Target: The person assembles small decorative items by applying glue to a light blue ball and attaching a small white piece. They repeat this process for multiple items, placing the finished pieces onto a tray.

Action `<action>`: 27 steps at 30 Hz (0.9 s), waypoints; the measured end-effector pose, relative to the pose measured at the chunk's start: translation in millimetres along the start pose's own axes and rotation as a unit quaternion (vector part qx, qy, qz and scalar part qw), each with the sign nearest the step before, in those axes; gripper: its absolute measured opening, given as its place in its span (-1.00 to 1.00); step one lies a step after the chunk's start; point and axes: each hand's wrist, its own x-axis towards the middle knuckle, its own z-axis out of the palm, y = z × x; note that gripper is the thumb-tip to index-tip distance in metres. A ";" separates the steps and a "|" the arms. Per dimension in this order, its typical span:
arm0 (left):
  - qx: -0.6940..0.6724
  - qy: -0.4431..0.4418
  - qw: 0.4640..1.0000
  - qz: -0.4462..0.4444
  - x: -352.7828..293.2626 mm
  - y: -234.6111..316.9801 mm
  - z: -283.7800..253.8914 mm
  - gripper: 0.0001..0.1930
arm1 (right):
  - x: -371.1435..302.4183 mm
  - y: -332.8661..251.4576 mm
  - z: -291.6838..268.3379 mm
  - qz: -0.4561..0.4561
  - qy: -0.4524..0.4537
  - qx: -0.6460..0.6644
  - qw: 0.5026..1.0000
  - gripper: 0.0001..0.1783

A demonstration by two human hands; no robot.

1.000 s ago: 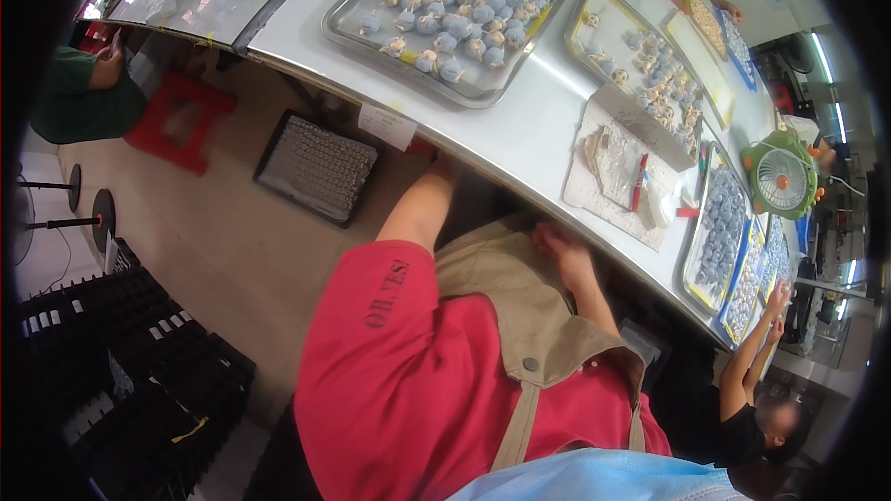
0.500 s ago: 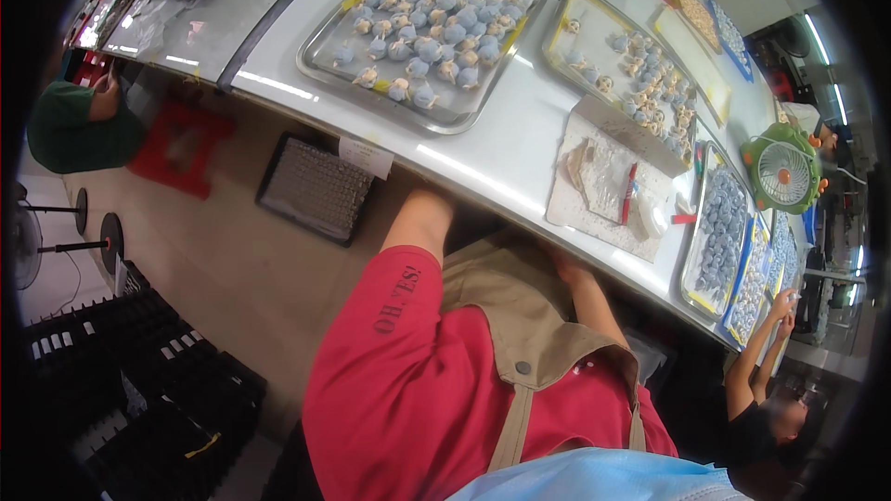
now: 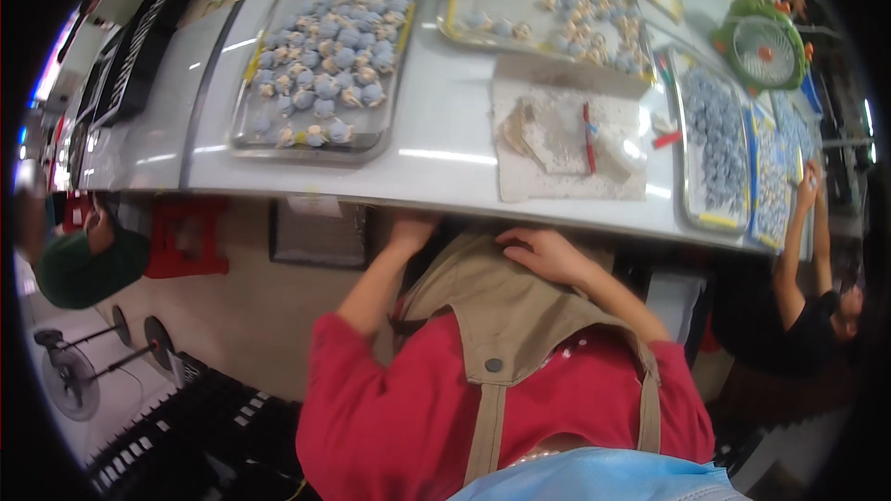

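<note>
My right hand [image 3: 546, 254] rests over the brown apron [image 3: 501, 301] at my lap, just below the table's front edge. Its fingers are loosely stretched and a little apart, and no object shows in them. My left hand [image 3: 414, 230] is at the left side of the apron, with its fingers hidden under the table edge. On the table beyond my right hand lies a speckled white sheet of cardboard [image 3: 515, 167] with a raised back flap. A red pen-like tool [image 3: 588, 139] and crumpled clear plastic [image 3: 548, 144] lie on it.
A metal tray [image 3: 362, 150] of small blue-and-cream figures stands left, another tray [image 3: 450, 14] behind the cardboard. Right are a tray of blue pieces [image 3: 713, 139] and a green fan [image 3: 763, 46]. Co-workers sit at both sides, near a red stool [image 3: 186, 237] and black crates [image 3: 176, 417].
The view has swung, so the table now lies more level. My right hand has come out from under the table edge onto the apron. My left hand has drawn back slightly.
</note>
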 end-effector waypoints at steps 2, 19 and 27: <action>-0.050 -0.082 0.995 0.019 -50.4 44.7 -26.3 -0.70 | -6.0 -2.3 3.5 -0.061 -0.043 -0.011 0.997 -0.63; -0.552 -0.209 0.807 -0.016 -53.3 206.1 -13.4 -0.65 | -65.6 -5.2 -38.7 -0.116 0.209 0.487 0.840 -0.67; -0.489 -0.242 0.838 -0.012 -45.6 238.0 20.8 -0.56 | -101.8 2.4 -44.3 0.050 0.127 0.488 0.862 -0.49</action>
